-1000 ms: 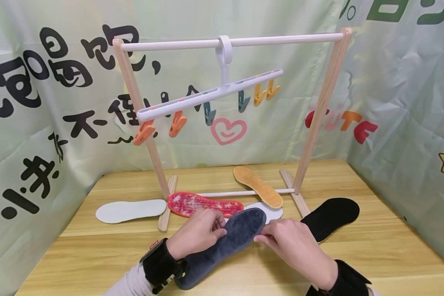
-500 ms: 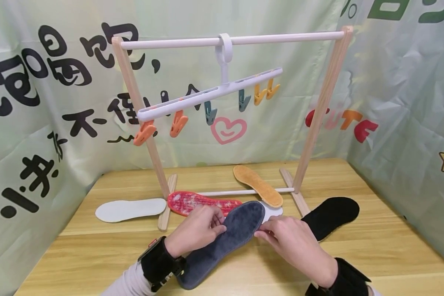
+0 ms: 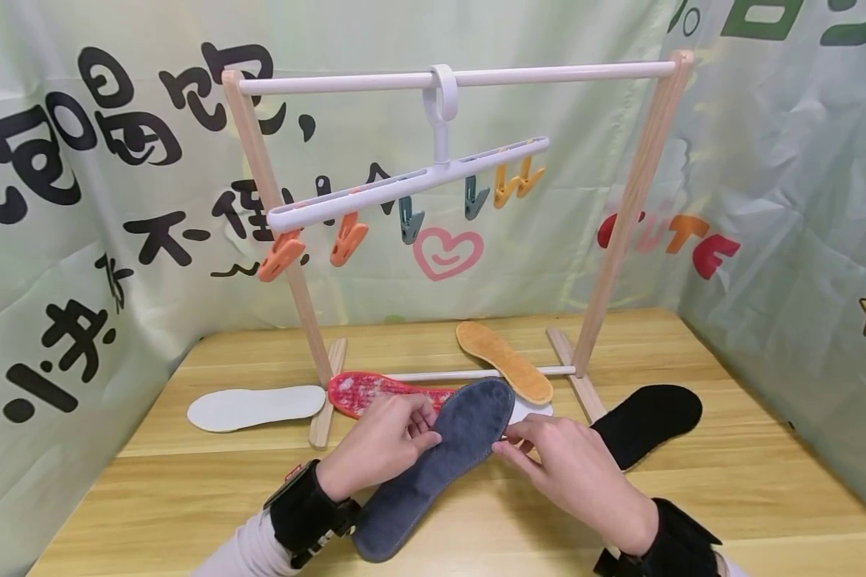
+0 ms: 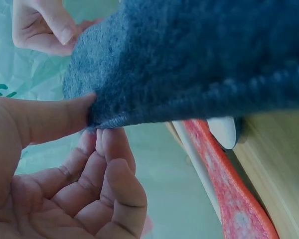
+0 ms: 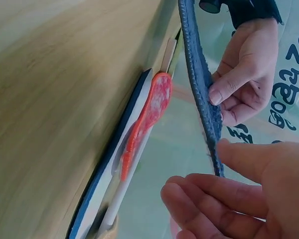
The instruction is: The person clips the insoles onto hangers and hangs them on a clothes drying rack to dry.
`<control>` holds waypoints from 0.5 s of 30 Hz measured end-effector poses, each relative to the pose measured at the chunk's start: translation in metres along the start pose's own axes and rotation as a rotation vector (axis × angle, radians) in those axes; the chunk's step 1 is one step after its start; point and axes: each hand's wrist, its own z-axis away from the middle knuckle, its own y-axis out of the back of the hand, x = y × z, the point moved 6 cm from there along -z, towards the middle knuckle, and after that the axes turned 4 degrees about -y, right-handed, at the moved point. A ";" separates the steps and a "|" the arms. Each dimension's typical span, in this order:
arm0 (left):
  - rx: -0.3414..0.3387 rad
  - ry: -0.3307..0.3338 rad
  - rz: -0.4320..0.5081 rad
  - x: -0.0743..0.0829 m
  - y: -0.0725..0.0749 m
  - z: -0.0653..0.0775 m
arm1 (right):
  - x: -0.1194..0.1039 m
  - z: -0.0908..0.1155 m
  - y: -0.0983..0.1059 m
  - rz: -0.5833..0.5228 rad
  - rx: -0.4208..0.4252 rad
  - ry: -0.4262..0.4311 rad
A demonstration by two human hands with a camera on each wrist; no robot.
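A dark grey-blue fuzzy insole (image 3: 440,473) with a stitched edge is held up slantwise over the table between both hands. My left hand (image 3: 378,441) pinches its left edge, thumb on the plush face and fingertips behind, as the left wrist view shows of the insole (image 4: 189,59). At the opposite edge, near its broad upper end, my right hand (image 3: 570,465) pinches it between thumb and fingers. In the right wrist view the insole (image 5: 197,74) is seen edge-on. Behind it lie a red mottled insole (image 3: 354,393), partly covered, and a white insole (image 3: 534,409).
A wooden rack (image 3: 628,216) carries a white hanger (image 3: 404,184) with orange clips (image 3: 348,240), grey-green clips (image 3: 410,220) and yellow clips (image 3: 505,188). Around it on the table (image 3: 188,497) lie another white insole (image 3: 256,409), a tan insole (image 3: 505,361) and a black insole (image 3: 649,425).
Both hands have lifted the grey-blue insole slightly, and its upper end now covers more of the red insole. The hanger and the other insoles stay where they were.
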 end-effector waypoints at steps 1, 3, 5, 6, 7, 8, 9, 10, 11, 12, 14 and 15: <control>0.005 0.000 0.000 0.000 0.001 0.000 | 0.000 0.000 0.000 -0.009 0.008 0.001; 0.014 0.001 0.002 -0.001 0.002 0.001 | -0.002 -0.001 0.001 -0.028 0.023 0.002; 0.021 0.003 0.005 -0.003 0.003 0.001 | -0.002 -0.002 0.002 -0.044 0.035 0.000; 0.024 0.004 0.009 -0.003 0.003 0.001 | -0.003 -0.003 0.002 -0.052 0.038 0.000; 0.027 0.005 0.014 -0.003 0.004 0.001 | -0.003 -0.004 0.002 -0.059 0.038 -0.003; 0.029 0.006 0.019 -0.004 0.004 0.001 | -0.003 -0.005 0.002 -0.063 0.037 -0.006; 0.031 0.008 0.021 -0.004 0.005 0.002 | -0.004 -0.006 0.002 -0.067 0.036 -0.010; 0.034 0.011 0.021 -0.004 0.006 0.002 | -0.004 -0.007 0.001 -0.067 0.034 -0.013; 0.036 0.015 0.022 -0.005 0.006 0.003 | -0.004 -0.008 0.001 -0.066 0.033 -0.015; 0.038 0.018 0.018 -0.005 0.007 0.003 | -0.005 -0.009 0.001 -0.066 0.034 -0.016; 0.042 0.025 0.015 -0.005 0.009 0.004 | -0.005 -0.010 0.001 -0.069 0.037 -0.017; 0.043 0.029 0.014 -0.006 0.010 0.004 | -0.006 -0.011 0.001 -0.072 0.040 -0.015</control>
